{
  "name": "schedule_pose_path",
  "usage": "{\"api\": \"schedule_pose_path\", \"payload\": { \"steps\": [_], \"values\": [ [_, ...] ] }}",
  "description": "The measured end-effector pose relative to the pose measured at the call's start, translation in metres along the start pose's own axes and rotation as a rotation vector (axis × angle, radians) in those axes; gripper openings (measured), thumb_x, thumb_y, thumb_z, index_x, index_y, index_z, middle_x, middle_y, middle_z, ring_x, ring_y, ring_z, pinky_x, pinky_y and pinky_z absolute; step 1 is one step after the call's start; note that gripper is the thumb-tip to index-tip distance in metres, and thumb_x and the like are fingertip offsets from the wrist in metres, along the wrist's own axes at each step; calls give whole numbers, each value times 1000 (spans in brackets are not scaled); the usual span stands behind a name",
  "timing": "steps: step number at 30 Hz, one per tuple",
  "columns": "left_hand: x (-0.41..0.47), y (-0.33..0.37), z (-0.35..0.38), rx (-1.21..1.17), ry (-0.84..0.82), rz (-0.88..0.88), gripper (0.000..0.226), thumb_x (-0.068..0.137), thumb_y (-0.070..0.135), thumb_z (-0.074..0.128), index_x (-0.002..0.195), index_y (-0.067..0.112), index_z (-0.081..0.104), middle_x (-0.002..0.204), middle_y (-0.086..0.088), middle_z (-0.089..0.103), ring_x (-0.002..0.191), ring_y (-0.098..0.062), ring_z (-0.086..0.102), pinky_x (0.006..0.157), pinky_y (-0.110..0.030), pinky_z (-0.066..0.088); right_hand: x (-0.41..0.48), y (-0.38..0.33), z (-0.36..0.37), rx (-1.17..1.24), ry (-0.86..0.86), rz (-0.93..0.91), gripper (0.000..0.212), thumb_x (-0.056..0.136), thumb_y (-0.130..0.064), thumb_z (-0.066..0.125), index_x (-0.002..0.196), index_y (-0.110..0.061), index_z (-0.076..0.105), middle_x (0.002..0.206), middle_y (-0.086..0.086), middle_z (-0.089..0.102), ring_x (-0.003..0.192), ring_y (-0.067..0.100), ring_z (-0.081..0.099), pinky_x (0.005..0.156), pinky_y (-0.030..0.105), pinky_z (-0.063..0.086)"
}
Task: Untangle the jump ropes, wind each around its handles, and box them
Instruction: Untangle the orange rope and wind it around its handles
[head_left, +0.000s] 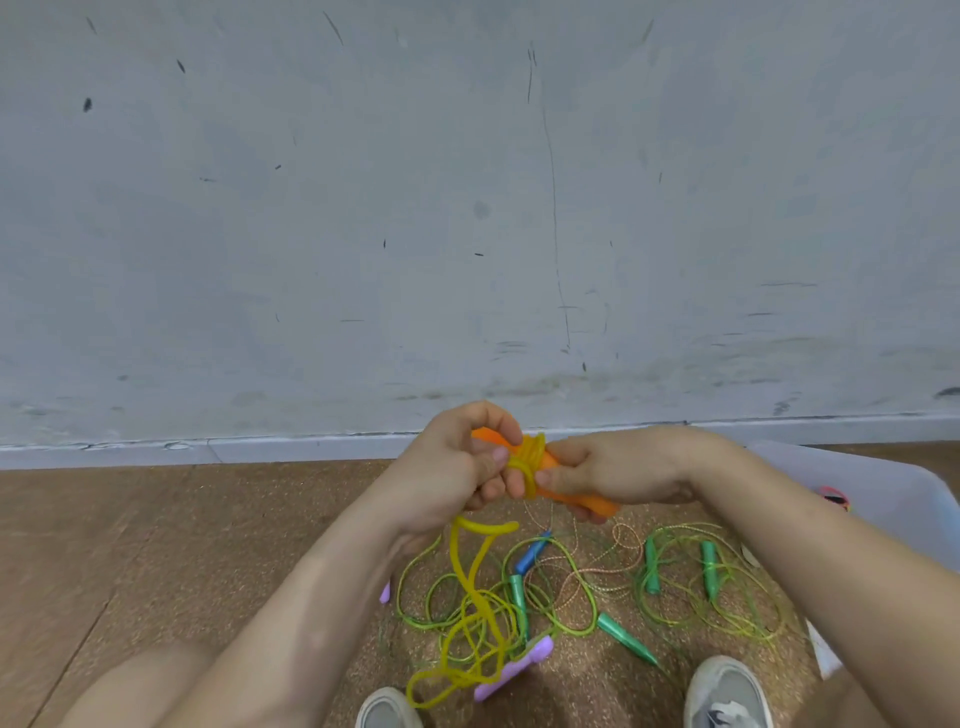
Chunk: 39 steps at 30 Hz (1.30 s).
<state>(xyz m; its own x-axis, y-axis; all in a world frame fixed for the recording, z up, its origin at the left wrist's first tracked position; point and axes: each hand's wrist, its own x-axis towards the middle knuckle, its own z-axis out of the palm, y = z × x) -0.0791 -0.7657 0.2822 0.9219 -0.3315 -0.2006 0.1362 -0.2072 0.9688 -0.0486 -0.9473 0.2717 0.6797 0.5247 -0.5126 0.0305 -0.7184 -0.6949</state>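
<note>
Plastic box (852, 483), at right: contents barely visible. Green ropes (571, 587) lie tangled on the floor, unwound. Yellow rope (478, 597): few turns wound, most trailing loose. Left hand (457, 462) and right hand (613, 467) both clasp its orange handles (576, 496).

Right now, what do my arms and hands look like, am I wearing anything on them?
Left hand and right hand are bare: no gloves, rings or watch show, and no sleeves are in view.
</note>
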Motion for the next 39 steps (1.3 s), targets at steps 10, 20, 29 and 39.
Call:
{"api": "schedule_pose_path", "payload": {
  "steps": [10, 20, 29, 39],
  "values": [
    [4, 0, 2, 206, -189, 27, 15, 94, -1, 50, 106, 8, 55, 63, -13, 60, 43, -12, 47, 42, -20, 36, -20, -19, 14, -783, 79, -67, 38, 95, -39, 53, 124, -15, 53, 118, 9, 62, 107, 27, 59, 84, 31, 45],
    [19, 14, -24, 448, -497, -27, 33, 74, 4, 78, 101, 15, 63, 69, -9, 62, 53, -11, 52, 49, -21, 41, -29, -6, -1, -604, -21, -81, 44, 91, -59, 48, 89, -17, 61, 76, 3, 68, 69, 16, 60, 64, 30, 44],
    [25, -2, -75, 264, -189, 57, 14, 88, -3, 55, 96, 4, 64, 74, -7, 69, 66, -16, 61, 64, -22, 50, -50, -3, -27, -86, -293, -216, 29, 91, -42, 54, 73, -19, 59, 65, 3, 57, 56, 15, 48, 56, 26, 40],
    [41, -44, 14, 395, 192, 0, 20, 82, 26, 70, 92, 9, 72, 88, -3, 66, 85, -14, 60, 79, -30, 41, -31, 7, -22, 444, -141, -413, 39, 85, -53, 62, 76, -15, 68, 62, 2, 60, 44, 7, 45, 44, 20, 33]
  ]
}}
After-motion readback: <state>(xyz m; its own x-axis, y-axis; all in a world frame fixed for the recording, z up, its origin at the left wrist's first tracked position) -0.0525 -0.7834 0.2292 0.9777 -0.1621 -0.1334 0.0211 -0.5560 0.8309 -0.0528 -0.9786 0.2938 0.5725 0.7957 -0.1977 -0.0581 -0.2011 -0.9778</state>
